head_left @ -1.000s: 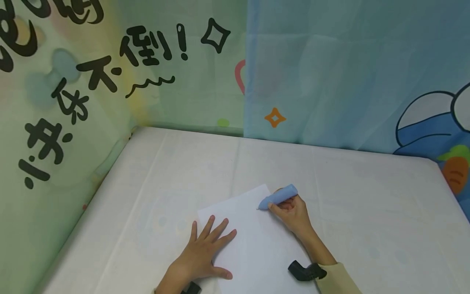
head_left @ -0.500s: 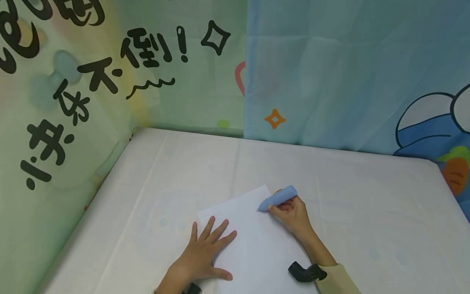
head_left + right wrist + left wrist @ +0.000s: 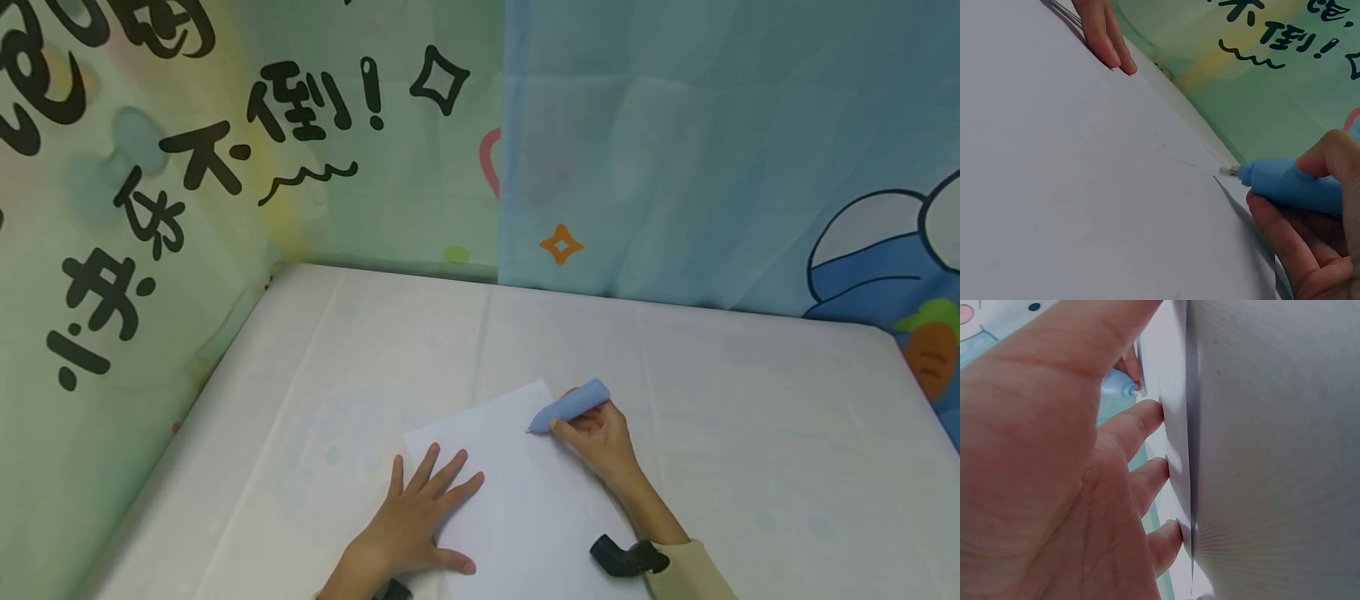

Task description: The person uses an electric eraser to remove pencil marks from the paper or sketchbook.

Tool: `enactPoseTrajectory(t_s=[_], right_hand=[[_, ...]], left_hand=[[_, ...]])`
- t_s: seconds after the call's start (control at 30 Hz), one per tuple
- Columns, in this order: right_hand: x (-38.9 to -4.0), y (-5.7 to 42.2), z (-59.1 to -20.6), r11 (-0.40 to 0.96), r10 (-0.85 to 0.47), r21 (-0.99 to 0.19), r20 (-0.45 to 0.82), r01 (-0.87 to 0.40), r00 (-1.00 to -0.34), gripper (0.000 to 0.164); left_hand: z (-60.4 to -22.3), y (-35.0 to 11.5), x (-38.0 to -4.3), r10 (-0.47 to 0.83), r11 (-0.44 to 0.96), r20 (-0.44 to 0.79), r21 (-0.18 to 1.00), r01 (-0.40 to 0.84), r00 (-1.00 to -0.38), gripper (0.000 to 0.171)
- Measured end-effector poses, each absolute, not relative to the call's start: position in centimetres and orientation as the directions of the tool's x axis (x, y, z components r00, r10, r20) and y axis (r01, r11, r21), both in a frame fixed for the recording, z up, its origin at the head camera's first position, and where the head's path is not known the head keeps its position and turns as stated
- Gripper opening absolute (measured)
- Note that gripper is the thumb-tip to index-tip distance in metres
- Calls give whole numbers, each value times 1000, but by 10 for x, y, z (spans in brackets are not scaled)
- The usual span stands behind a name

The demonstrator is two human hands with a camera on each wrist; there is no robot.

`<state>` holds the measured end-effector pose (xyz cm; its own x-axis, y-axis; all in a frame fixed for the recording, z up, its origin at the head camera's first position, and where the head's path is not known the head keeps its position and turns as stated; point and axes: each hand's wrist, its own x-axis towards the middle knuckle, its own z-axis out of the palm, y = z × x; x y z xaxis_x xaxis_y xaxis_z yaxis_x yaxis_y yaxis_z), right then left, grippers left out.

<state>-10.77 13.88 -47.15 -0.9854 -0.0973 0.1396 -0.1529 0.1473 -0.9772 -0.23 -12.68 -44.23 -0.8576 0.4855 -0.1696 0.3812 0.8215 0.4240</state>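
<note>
My right hand (image 3: 606, 442) pinches a thick, light-blue, pen-shaped electric eraser (image 3: 567, 406) between thumb and fingers. Its narrow pale tip points left, close over the white sheet of paper (image 3: 528, 517) near the far right corner. In the right wrist view, the blunt tip of the eraser (image 3: 1291, 182) shows near the paper's edge, beside a faint line (image 3: 1179, 158). My left hand (image 3: 408, 521) lies with fingers spread over the paper's left edge. From the left wrist, the fingertips (image 3: 1157, 411) of that hand touch the sheet.
A white cloth covers the table (image 3: 360, 333) under the paper. Green printed fabric (image 3: 390, 200) and blue printed fabric (image 3: 675, 167) stand up along the left and far edges. A black wrist device (image 3: 626, 557) sits at the right sleeve (image 3: 690, 567).
The electric eraser and right hand have shifted very slightly to the right. The left hand stays in place on the paper, and the head view has tilted up a little.
</note>
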Motion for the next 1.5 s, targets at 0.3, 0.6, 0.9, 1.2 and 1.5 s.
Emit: enactPoseTrajectory(t_s=[0.3, 0.6, 0.9, 1.2, 1.5], right_hand=[[-107, 143, -472, -162, -297, -969, 228, -186, -927, 28], [-107, 140, -475, -76, -298, -975, 223, -210, -928, 28], [-105, 132, -477, -40, -223, -963, 268, -266, -937, 30], [-105, 133, -480, -65, -249, -953, 304, -297, -920, 30], [-104, 133, -479, -55, -265, -948, 316, -313, -911, 30]], left_hand=[[-444, -127, -2, 475, 826, -174, 426, 369, -862, 98], [-444, -126, -2, 477, 830, -183, 416, 371, -860, 98], [-442, -127, -2, 484, 826, -173, 414, 382, -858, 98], [-443, -127, -2, 487, 825, -161, 407, 392, -859, 98], [-443, -128, -2, 486, 824, -161, 413, 388, -859, 98]])
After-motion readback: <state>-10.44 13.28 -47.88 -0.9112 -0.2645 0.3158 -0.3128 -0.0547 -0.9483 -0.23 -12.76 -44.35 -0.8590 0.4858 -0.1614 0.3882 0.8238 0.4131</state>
